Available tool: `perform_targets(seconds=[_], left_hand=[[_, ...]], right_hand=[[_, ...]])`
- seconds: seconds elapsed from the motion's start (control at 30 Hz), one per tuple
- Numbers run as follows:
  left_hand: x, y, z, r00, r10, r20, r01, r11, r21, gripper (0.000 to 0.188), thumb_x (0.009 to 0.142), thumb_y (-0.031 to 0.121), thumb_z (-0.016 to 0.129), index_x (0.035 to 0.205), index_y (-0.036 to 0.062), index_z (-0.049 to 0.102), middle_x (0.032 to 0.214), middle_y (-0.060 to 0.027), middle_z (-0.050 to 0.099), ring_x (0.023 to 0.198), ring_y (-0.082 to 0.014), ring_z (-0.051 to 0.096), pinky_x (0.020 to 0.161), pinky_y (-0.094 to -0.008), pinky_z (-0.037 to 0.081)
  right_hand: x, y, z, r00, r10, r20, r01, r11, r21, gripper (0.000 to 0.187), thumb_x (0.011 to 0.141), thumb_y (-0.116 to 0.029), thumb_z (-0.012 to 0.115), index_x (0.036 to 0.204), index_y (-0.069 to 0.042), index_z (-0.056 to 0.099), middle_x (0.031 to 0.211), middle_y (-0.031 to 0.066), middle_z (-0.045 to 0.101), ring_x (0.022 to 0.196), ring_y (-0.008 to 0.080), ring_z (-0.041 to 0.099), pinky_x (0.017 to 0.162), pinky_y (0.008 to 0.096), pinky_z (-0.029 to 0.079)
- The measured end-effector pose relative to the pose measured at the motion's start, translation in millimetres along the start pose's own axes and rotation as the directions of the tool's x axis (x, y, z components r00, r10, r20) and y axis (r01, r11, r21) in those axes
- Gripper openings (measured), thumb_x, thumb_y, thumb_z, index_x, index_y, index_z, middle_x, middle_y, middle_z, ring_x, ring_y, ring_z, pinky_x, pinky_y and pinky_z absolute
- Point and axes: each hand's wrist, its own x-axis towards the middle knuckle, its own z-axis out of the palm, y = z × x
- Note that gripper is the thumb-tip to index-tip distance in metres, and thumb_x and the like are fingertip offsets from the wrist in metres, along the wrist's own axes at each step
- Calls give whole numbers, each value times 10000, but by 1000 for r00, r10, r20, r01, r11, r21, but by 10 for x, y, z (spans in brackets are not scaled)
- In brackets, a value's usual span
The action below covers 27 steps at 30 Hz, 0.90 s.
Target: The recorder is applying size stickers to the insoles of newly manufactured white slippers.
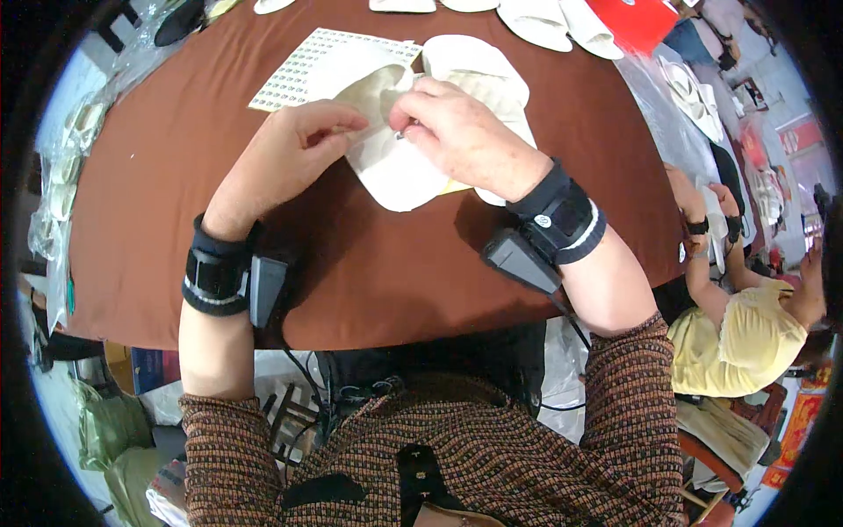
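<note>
Two white shoes lie side by side on the brown-covered table, one on the left (397,180) and one on the right (479,63). My left hand (299,145) is beside the left shoe's opening, its thumb and fingertips closed together. Whatever is between them is too small to make out. Over the same shoe, my right hand (461,132) pinches at the opening's edge. A tiny shiny bit shows by its thumb, but its kind is unclear. Behind the left shoe lies a sheet of small printed stickers (294,77), partly covered by that shoe.
More white shoes (536,22) line the table's far edge, next to a red box (634,25). Clear plastic with shoes borders the table (351,281) at left. On the right, a person in a yellow top (733,338) handles something white.
</note>
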Motion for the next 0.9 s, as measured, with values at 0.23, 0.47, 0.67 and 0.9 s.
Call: perform_targets(seconds=[0.23,0.47,0.67,0.9], left_hand=[[33,-23,62,994,105,-17,-104,994,30,207,904,50,606,1078,-48,662,1083,-99,676,876,-159,604,788,-279,499],[15,-58,57,994,106,-18,-105,993,61,228,919,70,613,1106,-49,666,1124,-131,684,988,-185,647,864,-296,517],[53,-155,119,969,245,18,-245,959,146,165,871,95,595,973,-7,677,934,-196,673,843,-326,658,790,-406,524],[85,-118,159,988,156,-9,-153,977,148,167,787,132,603,832,-13,672,837,-221,664,814,-395,657,728,-457,515]], right_hand=[[-13,-20,-15,999,25,35,-23,999,-37,88,885,-65,539,954,-32,582,973,131,546,982,314,552,863,408,463],[-33,25,18,997,-62,-53,61,998,-22,95,879,-77,575,967,-43,586,943,134,559,931,328,566,833,411,476],[-7,-146,-34,999,37,-5,-37,998,-41,39,861,7,571,899,-3,566,869,142,525,830,322,544,736,381,456],[31,-232,-38,996,46,75,-33,986,-161,82,844,37,554,878,12,483,889,169,469,871,347,500,811,406,428]])
